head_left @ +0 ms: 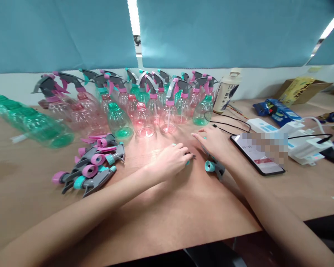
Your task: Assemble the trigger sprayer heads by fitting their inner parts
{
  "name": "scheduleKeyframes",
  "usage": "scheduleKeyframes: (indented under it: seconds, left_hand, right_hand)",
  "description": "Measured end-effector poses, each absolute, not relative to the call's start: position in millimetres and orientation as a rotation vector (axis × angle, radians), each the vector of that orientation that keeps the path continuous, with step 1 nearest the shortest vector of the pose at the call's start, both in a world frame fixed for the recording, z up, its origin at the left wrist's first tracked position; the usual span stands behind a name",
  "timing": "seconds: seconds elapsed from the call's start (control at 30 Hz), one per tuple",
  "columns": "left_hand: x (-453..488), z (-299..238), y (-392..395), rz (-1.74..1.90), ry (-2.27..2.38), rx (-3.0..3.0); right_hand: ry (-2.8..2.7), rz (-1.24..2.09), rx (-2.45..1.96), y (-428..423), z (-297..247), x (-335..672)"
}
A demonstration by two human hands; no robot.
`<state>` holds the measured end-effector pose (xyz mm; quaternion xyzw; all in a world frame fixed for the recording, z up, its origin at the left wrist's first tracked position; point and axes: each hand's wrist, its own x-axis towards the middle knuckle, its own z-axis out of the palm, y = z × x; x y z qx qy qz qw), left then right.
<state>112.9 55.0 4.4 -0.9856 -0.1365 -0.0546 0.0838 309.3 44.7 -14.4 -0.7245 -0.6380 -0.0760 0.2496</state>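
Observation:
My left hand [174, 159] is closed around a grey and teal trigger spray head [187, 162], mostly covered by the fingers. To its right, my right hand [213, 142] curls over teal and grey parts that look like another spray head, largely hidden under the palm. Beneath my right wrist lies a spray head with a teal collar [210, 166]. A pile of pink, teal and grey spray heads [93, 163] rests beside my left forearm. Behind my hands stand pink and green clear bottles; an uncapped pink bottle [144, 124] and a green one [119, 122] are near the front.
Fitted spray bottles [183, 102] crowd the back by the wall. Blurred green bottles [44, 122] are at the left. On the right are a phone [258, 155], white chargers [303, 144], black cables, a tall cream bottle [226, 91] and a blue packet [281, 111]. The table's edge runs below.

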Motion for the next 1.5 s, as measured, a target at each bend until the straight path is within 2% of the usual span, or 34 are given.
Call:
scheduleKeyframes:
  seconds: [0.23, 0.53, 0.73, 0.87, 0.97, 1.17, 1.27, 1.4, 1.5]
  left_hand:
    - [78, 26, 45, -0.129, -0.919, -2.770]
    - [45, 31, 47, -0.225, -0.815, -3.249]
    - [46, 28, 43, -0.132, -0.958, -3.088]
    - [45, 28, 41, -0.088, -0.962, -3.032]
    - [37, 23, 43, -0.296, -1.030, -3.046]
    - [13, 20, 29, -1.040, -1.169, -2.911]
    - [9, 18, 19, -1.199, -1.138, -2.874]
    - [9, 12, 12, -1.210, -1.124, -2.923]
    - [8, 8, 11, -1.217, -1.175, -2.932]
  right_hand:
    - [-1.845, -0.144, -2.112, 34, -24, 303]
    - [-2.233, 0.050, -1.687, 31, -20, 270]
    - [-2.319, 0.281, -1.345, 22, -15, 258]
    - [-2.335, 0.252, -1.339, 18, -13, 252]
    - [-2.347, 0.083, -1.463, 15, -13, 250]
    - [-2.130, -0.265, -1.705, 16, -12, 258]
    - [-2.017, -0.173, -1.463, 10, -4, 246]
    - [-1.896, -0.004, -1.088, -10, 8, 214]
    - [-1.903, 0.105, -0.984, -23, 7, 198]
